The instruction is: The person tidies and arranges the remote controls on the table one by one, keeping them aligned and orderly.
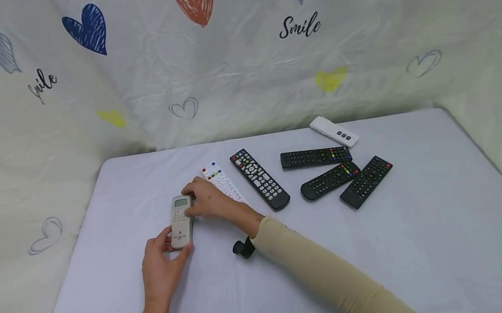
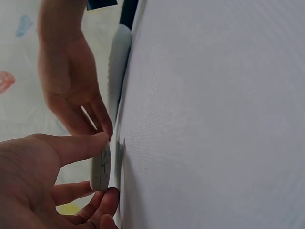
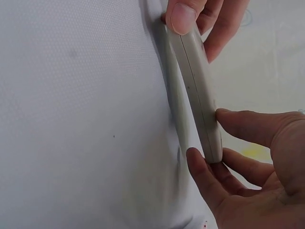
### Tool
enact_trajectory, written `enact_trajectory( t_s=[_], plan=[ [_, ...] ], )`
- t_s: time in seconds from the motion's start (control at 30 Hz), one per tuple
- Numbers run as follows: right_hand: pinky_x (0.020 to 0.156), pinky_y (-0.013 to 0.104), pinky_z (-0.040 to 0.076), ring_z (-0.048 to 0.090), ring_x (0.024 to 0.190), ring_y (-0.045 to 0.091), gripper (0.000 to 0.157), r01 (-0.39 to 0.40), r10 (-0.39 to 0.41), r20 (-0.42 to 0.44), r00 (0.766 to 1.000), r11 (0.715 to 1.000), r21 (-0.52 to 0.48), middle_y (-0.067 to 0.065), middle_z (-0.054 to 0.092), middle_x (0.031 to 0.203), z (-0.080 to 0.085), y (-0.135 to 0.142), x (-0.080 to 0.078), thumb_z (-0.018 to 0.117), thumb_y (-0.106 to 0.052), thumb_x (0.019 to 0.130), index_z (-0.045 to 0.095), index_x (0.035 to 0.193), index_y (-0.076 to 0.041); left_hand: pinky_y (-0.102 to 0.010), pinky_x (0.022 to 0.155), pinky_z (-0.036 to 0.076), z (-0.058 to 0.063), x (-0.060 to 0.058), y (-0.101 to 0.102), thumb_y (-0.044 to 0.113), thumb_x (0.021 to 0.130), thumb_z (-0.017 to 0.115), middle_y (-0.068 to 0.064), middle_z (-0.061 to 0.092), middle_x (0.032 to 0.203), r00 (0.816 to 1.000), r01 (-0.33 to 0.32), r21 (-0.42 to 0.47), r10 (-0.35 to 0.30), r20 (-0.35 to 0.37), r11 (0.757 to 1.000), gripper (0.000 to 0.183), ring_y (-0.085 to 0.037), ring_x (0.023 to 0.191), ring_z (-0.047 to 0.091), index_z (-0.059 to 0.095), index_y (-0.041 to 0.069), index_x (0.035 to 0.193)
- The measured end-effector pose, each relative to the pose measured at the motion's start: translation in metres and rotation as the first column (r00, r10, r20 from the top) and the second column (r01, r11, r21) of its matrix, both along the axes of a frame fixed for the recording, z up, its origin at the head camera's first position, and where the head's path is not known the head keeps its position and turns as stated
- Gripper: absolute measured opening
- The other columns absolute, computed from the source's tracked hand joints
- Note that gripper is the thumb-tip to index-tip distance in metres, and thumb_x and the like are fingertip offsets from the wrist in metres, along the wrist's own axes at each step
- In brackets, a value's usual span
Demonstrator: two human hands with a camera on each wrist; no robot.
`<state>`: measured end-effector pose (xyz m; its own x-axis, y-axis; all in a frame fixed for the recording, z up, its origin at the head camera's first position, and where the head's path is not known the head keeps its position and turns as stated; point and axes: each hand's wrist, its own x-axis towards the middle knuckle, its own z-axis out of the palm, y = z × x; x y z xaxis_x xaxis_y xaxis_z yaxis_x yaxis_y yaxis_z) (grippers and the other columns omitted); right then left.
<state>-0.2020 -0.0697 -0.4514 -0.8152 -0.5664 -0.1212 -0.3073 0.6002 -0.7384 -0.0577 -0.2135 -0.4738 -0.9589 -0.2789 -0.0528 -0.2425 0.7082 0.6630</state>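
Observation:
A small grey air-conditioner remote (image 1: 180,226) with a little display at its top end is between both hands at the left of the table. My left hand (image 1: 162,268) grips its lower end, thumb on one side and fingers on the other. At the upper end my right hand (image 1: 210,199) pinches it between thumb and fingers. Seen from the right wrist, the remote (image 3: 198,90) is edge-on, its lower end a little off the white cloth. Partly covered by the right hand, a white remote (image 1: 222,180) with coloured buttons lies just beyond.
A long black remote (image 1: 260,179) lies right of the white one. Farther right are more black remotes (image 1: 316,156), two of them touching (image 1: 367,181), and a white remote with few buttons (image 1: 334,131) near the back edge. A heart-printed sheet (image 1: 236,70) hangs behind the white table (image 1: 443,235).

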Motion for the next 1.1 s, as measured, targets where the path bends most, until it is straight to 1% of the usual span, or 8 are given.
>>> enact_trajectory(
  t_s=[0.17,0.3,0.4,0.63,0.83,1.1],
  plan=[
    [0.091,0.020,0.049,0.057,0.110,0.014,0.055,0.012,-0.012,0.009,1.000,1.000,0.014,0.011,0.059,0.131,-0.001,-0.005,0.005,0.078,-0.019,0.095,0.060,0.144,-0.005,-0.036,0.084,0.040,0.000,0.004,-0.003,0.020,0.089,0.082,-0.020,0.058,0.120,1.000,-0.009,0.000,0.009,0.006,1.000,0.068,-0.030,0.106,0.054,0.053,0.001,0.148],
    [0.091,0.020,0.049,0.057,0.108,0.014,0.055,0.015,-0.015,-0.002,1.000,0.999,0.029,0.011,0.059,0.132,-0.002,-0.008,0.008,0.078,-0.019,0.095,0.059,0.145,-0.005,-0.033,0.081,0.040,-0.001,0.006,-0.002,0.019,0.089,0.083,-0.019,0.058,0.120,1.000,-0.022,-0.013,0.022,-0.006,1.000,0.068,-0.029,0.105,0.054,0.055,0.000,0.147],
    [0.093,0.020,0.050,0.057,0.109,0.014,0.056,0.009,-0.009,-0.009,1.000,0.999,0.032,0.012,0.059,0.134,-0.003,-0.010,0.010,0.078,-0.019,0.095,0.059,0.145,-0.005,-0.032,0.080,0.040,-0.001,0.007,-0.003,0.019,0.088,0.083,-0.020,0.058,0.120,1.000,-0.029,-0.019,0.029,-0.011,0.999,0.068,-0.030,0.104,0.055,0.055,0.000,0.147],
    [0.102,0.023,0.050,0.059,0.117,0.017,0.057,0.003,-0.003,-0.010,1.000,1.000,0.020,0.012,0.059,0.138,-0.007,-0.014,0.013,0.078,-0.019,0.094,0.059,0.146,-0.005,-0.038,0.085,0.041,0.001,0.010,-0.005,0.017,0.090,0.082,-0.021,0.056,0.121,0.999,-0.036,-0.013,0.036,0.017,0.999,0.067,-0.032,0.107,0.054,0.053,-0.001,0.147],
    [0.100,0.023,0.050,0.060,0.117,0.017,0.057,0.022,-0.022,0.002,1.000,1.000,-0.010,0.011,0.061,0.135,-0.010,-0.013,0.013,0.080,-0.019,0.092,0.061,0.144,-0.006,-0.040,0.087,0.041,0.000,0.008,-0.007,0.018,0.090,0.081,-0.021,0.056,0.123,0.999,-0.029,-0.015,0.029,0.032,0.999,0.068,-0.033,0.110,0.053,0.052,-0.002,0.148],
    [0.101,0.022,0.049,0.060,0.120,0.017,0.056,0.018,-0.016,0.033,0.999,0.999,-0.051,0.011,0.061,0.135,-0.014,-0.012,0.013,0.080,-0.018,0.092,0.061,0.143,-0.006,-0.042,0.091,0.042,-0.001,0.008,-0.009,0.018,0.091,0.080,-0.022,0.054,0.126,0.999,-0.031,-0.013,0.031,0.040,0.999,0.068,-0.034,0.114,0.052,0.051,-0.003,0.149]
  ],
)
